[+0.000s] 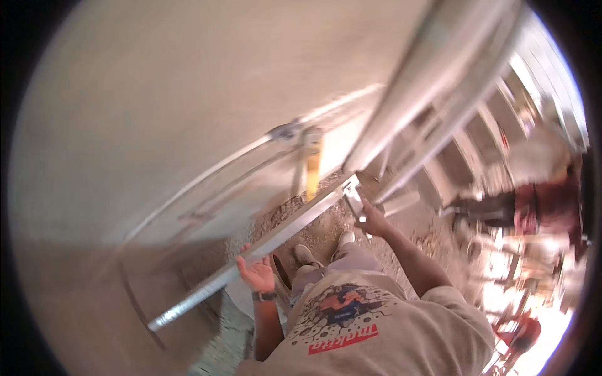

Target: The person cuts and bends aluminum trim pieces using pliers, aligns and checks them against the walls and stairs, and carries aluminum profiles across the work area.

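Note:
A long, shiny metal bar (295, 225) slants across in front of my body, its lower end out to the left. My left hand (256, 274), with a dark watch on the wrist, is closed round the bar's lower half, palm turned up and fingertips showing past its upper edge. At the upper end, my right hand (371, 220) grips a short metal piece (355, 202) that meets the bar at an angle. Whether the two are joined is unclear, and some right fingers are hidden.
A pale wall (188, 125) fills the left, blurred. An upright yellow object (313, 166) stands beyond the bar, near a blue item (287, 130). Light pipes or posts (433, 94) rise on the right. Another person (545, 207) in red is at far right. Gritty rubble (329, 229) covers the ground.

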{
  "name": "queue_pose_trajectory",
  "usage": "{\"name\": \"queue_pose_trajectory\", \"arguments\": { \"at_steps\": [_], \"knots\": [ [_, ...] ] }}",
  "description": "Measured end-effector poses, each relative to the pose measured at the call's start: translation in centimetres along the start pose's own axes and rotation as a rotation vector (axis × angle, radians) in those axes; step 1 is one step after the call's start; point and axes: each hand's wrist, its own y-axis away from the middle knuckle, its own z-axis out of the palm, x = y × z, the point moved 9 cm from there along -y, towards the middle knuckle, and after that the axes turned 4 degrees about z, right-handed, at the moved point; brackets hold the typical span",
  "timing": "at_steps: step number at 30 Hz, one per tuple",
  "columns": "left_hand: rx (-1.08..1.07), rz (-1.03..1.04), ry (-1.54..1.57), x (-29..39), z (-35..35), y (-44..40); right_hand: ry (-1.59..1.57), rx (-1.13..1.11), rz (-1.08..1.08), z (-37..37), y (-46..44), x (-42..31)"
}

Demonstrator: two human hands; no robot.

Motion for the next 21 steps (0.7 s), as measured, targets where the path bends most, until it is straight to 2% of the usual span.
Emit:
{"name": "queue_pose_trajectory", "arguments": {
  "at_steps": [2, 4, 5, 8, 9, 10, 12, 16, 18, 20, 21],
  "knots": [
    [-0.244, -0.124, -0.074, -3.5, 4.9, 2.8, -0.033, 0.311, 0.039, -3.6, 1.4, 4.3],
    [-0.425, -0.191, -0.295, -7.2, 9.8, 5.4, -0.22, 0.367, 0.188, -4.7, 1.2, 11.5],
    [-0.519, -0.214, -0.399, -9.0, 12.2, 6.5, -0.326, 0.359, 0.222, -6.1, 2.6, 12.4],
    [-0.826, -0.119, -0.723, -14.8, 18.3, 8.7, -0.58, 0.341, 0.265, -4.2, 1.8, 22.7],
    [-0.994, -0.004, -0.812, -16.6, 21.4, 10.2, -0.557, 0.379, 0.404, -5.3, 3.7, 23.6],
    [-1.093, 0.004, -0.846, -19.2, 24.4, 12.6, -0.653, 0.457, 0.33, -6.0, 4.0, 25.0],
    [-1.301, 0.017, -0.898, -24.6, 29.8, 17.8, -0.821, 0.416, 0.429, -7.1, 6.6, 27.8],
    [-1.442, -0.102, -0.875, -35.1, 37.6, 26.9, -1.068, 0.394, 0.52, -8.0, 8.8, 34.2],
    [-1.632, -0.111, -0.876, -40.6, 40.3, 32.2, -1.12, 0.404, 0.497, -9.8, 10.8, 36.3],
    [-1.794, -0.162, -0.846, -45.8, 41.5, 36.8, -1.194, 0.553, 0.58, -11.5, 13.6, 38.6],
    [-1.913, -0.11, -0.826, -47.5, 41.8, 39.5, -1.223, 0.627, 0.622, -11.8, 15.6, 39.8]
  ]
}}
